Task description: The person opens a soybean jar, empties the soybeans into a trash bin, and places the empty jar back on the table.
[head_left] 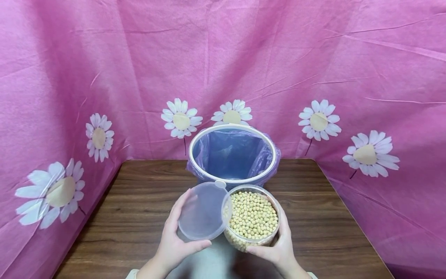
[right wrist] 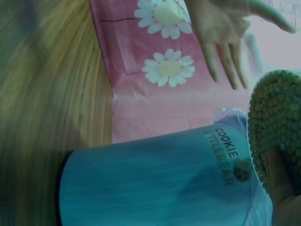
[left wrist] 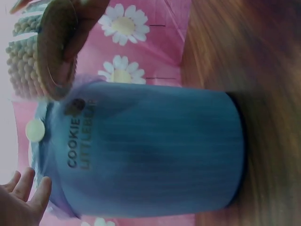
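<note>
My right hand grips a clear round plastic jar of soybeans, with the thumb along its near side. The jar is upright with its mouth uncovered, held up close to the near rim of the bin. A translucent round lid lies over the straight fingers of my left hand, which show through it; the thumb reaches along the lid's near edge. The lid's right edge overlaps the jar's rim in the head view. The right wrist view shows the left hand with fingers straight and spread.
A blue bin with a white rim and a purple liner bag stands at the back of the wooden table. Lettering marks its side. Pink cloth with daisies hangs behind and on both sides.
</note>
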{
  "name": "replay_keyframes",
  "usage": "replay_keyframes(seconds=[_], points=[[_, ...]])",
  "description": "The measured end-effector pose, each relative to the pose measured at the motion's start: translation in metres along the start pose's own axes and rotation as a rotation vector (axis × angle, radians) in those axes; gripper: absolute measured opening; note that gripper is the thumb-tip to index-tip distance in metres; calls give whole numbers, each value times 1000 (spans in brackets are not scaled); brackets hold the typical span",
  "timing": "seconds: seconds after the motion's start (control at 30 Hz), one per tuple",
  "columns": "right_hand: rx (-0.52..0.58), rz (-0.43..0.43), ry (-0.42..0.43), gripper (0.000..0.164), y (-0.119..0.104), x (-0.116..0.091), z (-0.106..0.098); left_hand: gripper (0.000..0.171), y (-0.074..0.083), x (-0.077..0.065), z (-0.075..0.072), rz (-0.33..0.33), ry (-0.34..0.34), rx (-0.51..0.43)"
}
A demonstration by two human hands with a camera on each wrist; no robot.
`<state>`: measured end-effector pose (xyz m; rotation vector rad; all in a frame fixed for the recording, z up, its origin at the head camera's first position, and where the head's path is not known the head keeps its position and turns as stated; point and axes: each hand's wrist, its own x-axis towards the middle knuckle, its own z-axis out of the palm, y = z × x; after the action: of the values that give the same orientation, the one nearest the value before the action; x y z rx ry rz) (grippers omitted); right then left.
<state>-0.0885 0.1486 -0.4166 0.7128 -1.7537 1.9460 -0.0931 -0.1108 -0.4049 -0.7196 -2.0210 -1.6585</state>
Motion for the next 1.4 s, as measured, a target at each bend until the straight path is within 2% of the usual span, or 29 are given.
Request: replay_keyframes(seconds=[0.13, 0.33, 0.47, 0.57, 0.7, 0.8, 0.9, 1.03, 1.13, 1.27, 1.4], points=[[-13, 36, 17, 115, -6, 5, -6, 115, -4, -10, -5, -70, 33, 1], [-48, 179, 80, 121, -20, 15, -13, 115, -11, -22, -7, -215, 83, -11], [-64, 204, 120, 121, -28, 25, -19, 113, -19, -28, -5, -263, 122, -7], [-37, 189, 125, 118, -30, 32, -25, 111, -25, -34, -2, -306, 140, 15], [2, 124, 110, 112, -33, 43, -35, 111, -29, -43, 5, -449, 140, 65], [-11, 71, 110, 111, -35, 51, -41, 114, -33, -49, 8, -553, 126, 108], [-24, 43, 118, 111, -37, 58, -48, 116, -40, -55, 10, -617, 122, 122], [-18, 31, 128, 110, -40, 69, -56, 116, -49, -63, 15, -663, 134, 116], [-11, 36, 138, 108, -44, 78, -60, 115, -55, -70, 19, -685, 123, 176], [-12, 70, 154, 103, -49, 90, -65, 114, -63, -81, 24, -679, 98, 288], [-88, 110, 171, 102, -53, 101, -70, 114, -70, -90, 27, -661, 83, 340]])
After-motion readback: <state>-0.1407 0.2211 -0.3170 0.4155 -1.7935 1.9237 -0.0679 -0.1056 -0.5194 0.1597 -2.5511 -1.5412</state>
